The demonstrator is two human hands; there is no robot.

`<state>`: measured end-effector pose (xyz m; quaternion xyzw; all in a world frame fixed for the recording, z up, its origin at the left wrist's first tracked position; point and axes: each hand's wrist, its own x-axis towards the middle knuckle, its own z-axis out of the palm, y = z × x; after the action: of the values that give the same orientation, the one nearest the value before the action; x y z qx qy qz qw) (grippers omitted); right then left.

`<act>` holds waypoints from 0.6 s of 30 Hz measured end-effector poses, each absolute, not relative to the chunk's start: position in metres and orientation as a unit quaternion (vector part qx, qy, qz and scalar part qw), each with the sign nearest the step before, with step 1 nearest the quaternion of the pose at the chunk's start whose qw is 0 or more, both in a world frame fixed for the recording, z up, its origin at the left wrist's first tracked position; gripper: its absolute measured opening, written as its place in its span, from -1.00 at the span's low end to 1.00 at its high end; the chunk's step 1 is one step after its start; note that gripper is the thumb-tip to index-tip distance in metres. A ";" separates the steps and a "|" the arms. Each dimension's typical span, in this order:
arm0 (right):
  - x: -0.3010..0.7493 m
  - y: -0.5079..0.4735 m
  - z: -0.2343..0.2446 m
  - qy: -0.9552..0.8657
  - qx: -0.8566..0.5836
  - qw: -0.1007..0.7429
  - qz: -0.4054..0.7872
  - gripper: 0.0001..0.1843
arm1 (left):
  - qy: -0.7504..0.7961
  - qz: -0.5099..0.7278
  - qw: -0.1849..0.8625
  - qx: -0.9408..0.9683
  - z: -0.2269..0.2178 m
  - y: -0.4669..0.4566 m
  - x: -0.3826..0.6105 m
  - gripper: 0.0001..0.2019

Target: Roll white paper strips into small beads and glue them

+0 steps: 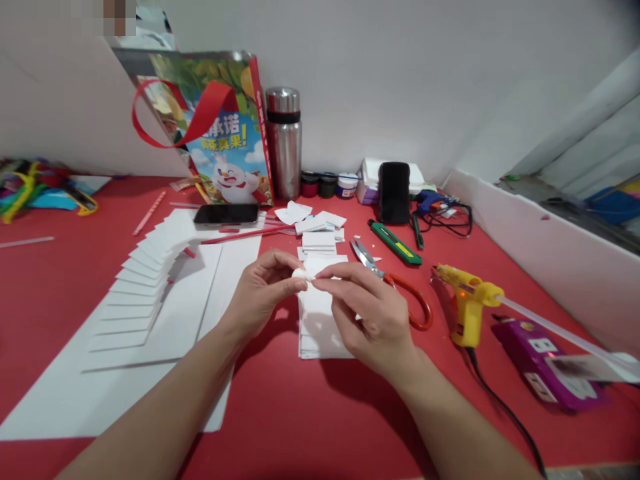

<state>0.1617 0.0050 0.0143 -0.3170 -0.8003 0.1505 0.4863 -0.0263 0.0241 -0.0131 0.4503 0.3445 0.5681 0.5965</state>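
Over the middle of the red table, my left hand (270, 287) pinches a small white rounded piece (300, 274), perhaps rolled paper. The fingertips of my right hand (373, 310) close on a thin white tip at its right end. Both hands are raised above a stack of white paper strips (320, 333). Cut paper scraps (320, 223) lie behind the stack. Close to the right hand are orange-handled scissors (410, 300), partly hidden by it. On the left, a curved stair-like row of white folded cards (140, 280) stands on white sheets (60, 400).
Right of the hands are a green cutter (395, 243), a yellow glue gun (467, 300) with its cord and a purple box (545, 363). Behind stand a steel flask (286, 147), a printed bag (230, 147), paint jars (327, 185) and a phone (394, 193). Another phone (226, 214) lies flat.
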 end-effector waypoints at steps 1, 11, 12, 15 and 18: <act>0.162 0.005 0.015 -0.792 -0.326 0.491 0.161 -0.59 | 0.347 0.570 0.588 0.457 -0.013 0.024 -0.027 -0.80; 0.156 -0.001 0.013 -0.716 -0.356 0.507 0.321 -0.66 | 0.362 0.573 0.518 0.523 -0.010 0.024 -0.025 -0.79; 0.156 -0.002 0.013 -0.723 -0.355 0.504 0.314 -0.65 | 0.360 0.572 0.517 0.526 -0.011 0.024 -0.025 -0.80; 0.156 -0.002 0.011 -0.739 -0.354 0.494 0.290 -0.61 | 0.357 0.569 0.514 0.533 -0.012 0.025 -0.026 -0.81; 0.158 -0.001 0.011 -0.767 -0.354 0.475 0.248 -0.56 | 0.362 0.562 0.516 0.535 -0.012 0.025 -0.027 -0.82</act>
<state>0.1581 -0.0006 0.0108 -0.3535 -0.7665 0.2480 0.4753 -0.0266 0.0245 -0.0119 0.5354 0.3618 0.5624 0.5159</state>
